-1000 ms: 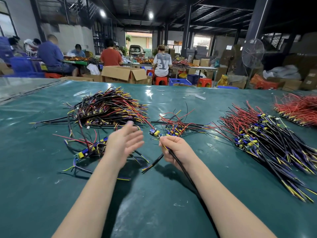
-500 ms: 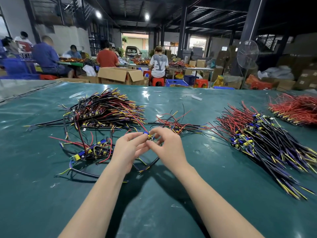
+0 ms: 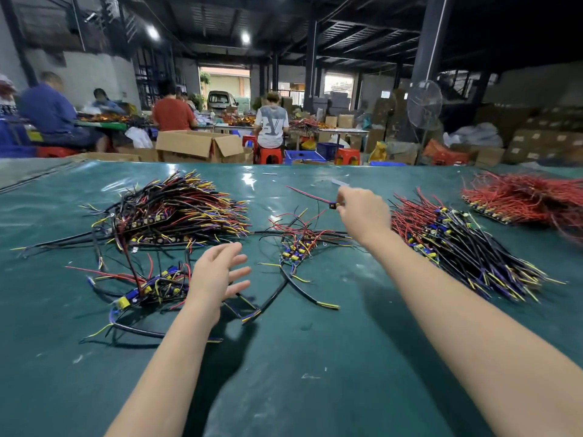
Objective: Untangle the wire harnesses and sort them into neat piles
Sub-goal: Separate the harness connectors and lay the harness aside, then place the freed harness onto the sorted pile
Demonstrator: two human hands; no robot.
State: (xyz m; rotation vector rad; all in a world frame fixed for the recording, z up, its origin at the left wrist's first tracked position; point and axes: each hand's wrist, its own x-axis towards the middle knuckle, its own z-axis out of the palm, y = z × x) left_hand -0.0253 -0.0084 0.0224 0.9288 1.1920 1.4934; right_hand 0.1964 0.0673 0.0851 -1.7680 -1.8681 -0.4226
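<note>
My right hand [image 3: 362,212] is raised over the table and pinches the connector end of a short red wire harness [image 3: 310,196], whose wire trails up and left. My left hand [image 3: 217,272] hovers with its fingers spread and empty, beside a small tangle of harnesses [image 3: 151,285] at the left front. A small loose tangle [image 3: 298,244] lies in the middle. A big pile with black, red and yellow wires [image 3: 176,209] lies at the back left. A sorted pile with red and black wires [image 3: 457,238] lies at the right, and a red pile [image 3: 530,197] at the far right.
The table is covered with a green mat [image 3: 315,357]. A loose black cable [image 3: 284,288] crosses the mat in front of the middle tangle. Beyond the far edge are cardboard boxes [image 3: 198,146], stools, a standing fan [image 3: 424,105] and seated people working.
The hands, joined at the connector half a second ago, have parted. My right hand has lifted the harness up and to the right; my left hand has let go and opened.
</note>
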